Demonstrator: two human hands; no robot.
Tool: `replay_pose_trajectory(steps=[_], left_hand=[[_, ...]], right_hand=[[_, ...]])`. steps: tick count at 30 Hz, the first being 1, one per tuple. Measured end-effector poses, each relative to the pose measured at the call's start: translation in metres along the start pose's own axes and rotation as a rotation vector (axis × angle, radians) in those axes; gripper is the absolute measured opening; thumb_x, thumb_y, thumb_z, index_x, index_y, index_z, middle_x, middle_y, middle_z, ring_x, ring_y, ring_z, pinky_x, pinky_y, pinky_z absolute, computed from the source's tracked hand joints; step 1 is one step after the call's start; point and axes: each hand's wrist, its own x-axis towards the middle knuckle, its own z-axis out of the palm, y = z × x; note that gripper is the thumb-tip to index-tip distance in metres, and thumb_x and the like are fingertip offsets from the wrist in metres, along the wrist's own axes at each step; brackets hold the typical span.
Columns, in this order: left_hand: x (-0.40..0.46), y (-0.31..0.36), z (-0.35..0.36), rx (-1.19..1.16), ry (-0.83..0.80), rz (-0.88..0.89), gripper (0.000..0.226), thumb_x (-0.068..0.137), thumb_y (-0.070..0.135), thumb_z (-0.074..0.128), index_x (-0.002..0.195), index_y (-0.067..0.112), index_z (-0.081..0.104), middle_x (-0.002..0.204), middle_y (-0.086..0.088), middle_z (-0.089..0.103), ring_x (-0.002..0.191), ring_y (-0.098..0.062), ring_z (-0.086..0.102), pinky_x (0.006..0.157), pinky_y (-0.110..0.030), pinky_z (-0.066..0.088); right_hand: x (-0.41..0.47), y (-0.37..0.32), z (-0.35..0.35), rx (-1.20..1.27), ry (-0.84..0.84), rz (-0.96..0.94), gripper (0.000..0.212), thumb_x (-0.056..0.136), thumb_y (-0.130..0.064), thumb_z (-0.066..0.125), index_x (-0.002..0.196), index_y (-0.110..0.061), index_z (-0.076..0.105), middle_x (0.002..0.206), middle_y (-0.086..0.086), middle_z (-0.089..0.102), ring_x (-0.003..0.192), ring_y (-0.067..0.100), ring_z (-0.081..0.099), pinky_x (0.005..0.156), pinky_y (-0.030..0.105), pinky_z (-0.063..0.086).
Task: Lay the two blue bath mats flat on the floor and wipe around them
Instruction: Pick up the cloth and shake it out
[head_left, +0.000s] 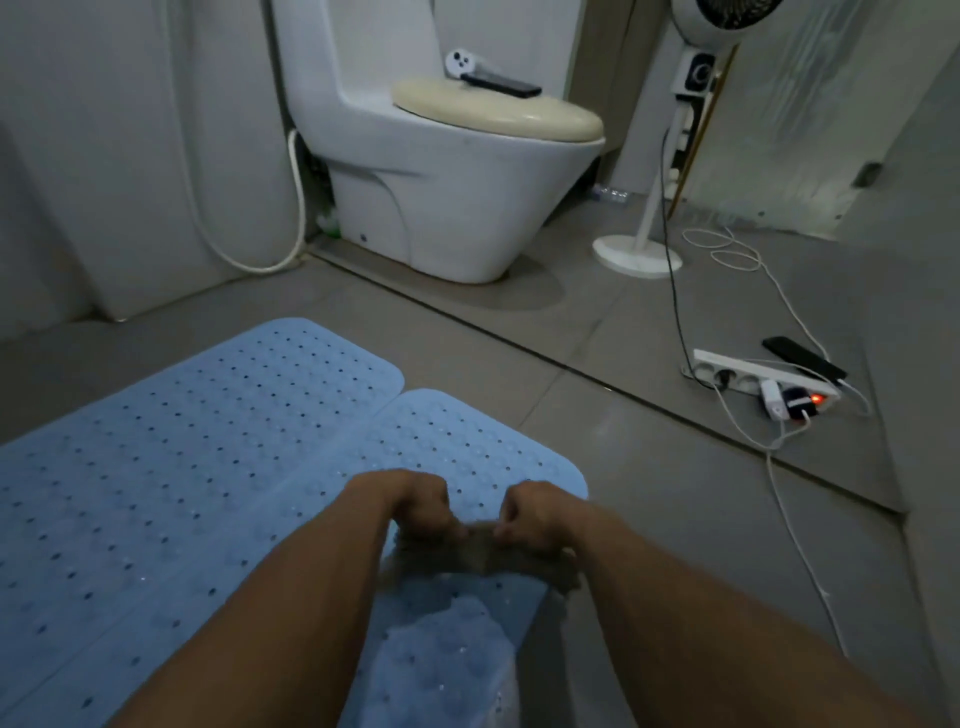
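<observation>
Two light blue perforated bath mats lie side by side on the grey floor. The larger left mat (197, 447) spreads flat toward the wall. The right mat (467, 447) lies under my arms, and its near end looks rumpled. Both my hands are over the right mat. My left hand (423, 506) and my right hand (530, 514) each grip an end of a dark grey-brown cloth (483, 553), which hangs blurred between them just above the mat.
A white toilet (447, 182) with a phone and a controller on its beige lid stands ahead. To the right are a standing fan's base (636, 254), a power strip (763, 376) with plugs and a red light, a dark phone (802, 357), and trailing white cables (795, 540).
</observation>
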Motion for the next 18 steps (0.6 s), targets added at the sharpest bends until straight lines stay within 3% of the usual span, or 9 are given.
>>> replay_pose_trajectory(steps=[2,4,7,10,12,15,18], left_hand=[[-0.011,-0.023,-0.023,-0.142,0.006,-0.007,0.028,0.080,0.031,0.068,0.100,0.013,0.073,0.111,-0.009,0.070,0.101,-0.025,0.066,0.087,-0.039,0.056],[-0.022,-0.040,-0.048,-0.265,0.042,0.002,0.015,0.080,0.015,0.068,0.094,0.013,0.073,0.106,-0.010,0.070,0.098,-0.027,0.066,0.080,-0.035,0.059],[-0.042,-0.051,-0.080,-0.331,0.106,0.014,0.031,0.079,0.006,0.071,0.108,0.016,0.068,0.097,-0.005,0.063,0.093,-0.026,0.063,0.072,-0.031,0.058],[-0.044,-0.063,-0.093,-0.273,0.098,-0.024,0.062,0.075,0.010,0.077,0.131,0.024,0.055,0.118,-0.006,0.057,0.103,-0.027,0.060,0.089,-0.040,0.056],[-0.038,-0.072,-0.089,-0.230,0.050,-0.042,0.052,0.074,0.014,0.078,0.122,0.027,0.063,0.116,-0.002,0.060,0.105,-0.025,0.060,0.092,-0.039,0.054],[-0.022,-0.085,-0.071,-0.242,0.078,-0.043,0.023,0.074,0.017,0.077,0.096,0.022,0.070,0.102,-0.003,0.066,0.100,-0.024,0.063,0.081,-0.033,0.055],[-0.002,-0.094,-0.059,-0.302,0.147,-0.063,0.026,0.075,0.019,0.075,0.099,0.013,0.069,0.098,-0.006,0.067,0.096,-0.025,0.063,0.079,-0.036,0.053]], right_hand=[[0.007,-0.017,-0.027,-0.006,-0.028,-0.023,0.023,0.082,-0.039,0.069,0.070,-0.021,0.064,0.086,0.000,0.067,0.089,0.024,0.065,0.083,0.037,0.056],[0.011,-0.036,-0.051,0.052,-0.073,-0.023,0.015,0.082,-0.036,0.072,0.078,-0.022,0.066,0.082,-0.003,0.066,0.084,0.022,0.067,0.079,0.039,0.060],[0.014,-0.066,-0.080,0.091,-0.095,-0.028,0.016,0.080,-0.024,0.076,0.089,-0.016,0.067,0.086,0.001,0.066,0.083,0.022,0.066,0.079,0.041,0.062],[0.022,-0.090,-0.092,0.038,-0.082,-0.026,0.036,0.076,-0.023,0.078,0.108,-0.010,0.067,0.099,0.006,0.067,0.097,0.027,0.068,0.083,0.045,0.061],[0.034,-0.097,-0.091,-0.012,-0.085,-0.043,0.044,0.074,-0.025,0.077,0.115,-0.012,0.068,0.107,0.009,0.067,0.098,0.028,0.068,0.084,0.046,0.060],[0.061,-0.096,-0.083,-0.061,-0.102,-0.087,0.035,0.071,-0.034,0.072,0.103,-0.021,0.075,0.105,0.004,0.070,0.091,0.022,0.068,0.081,0.042,0.061],[0.091,-0.091,-0.083,-0.081,-0.107,-0.123,0.025,0.070,-0.031,0.072,0.091,-0.019,0.078,0.095,0.002,0.072,0.087,0.020,0.069,0.077,0.041,0.062]])
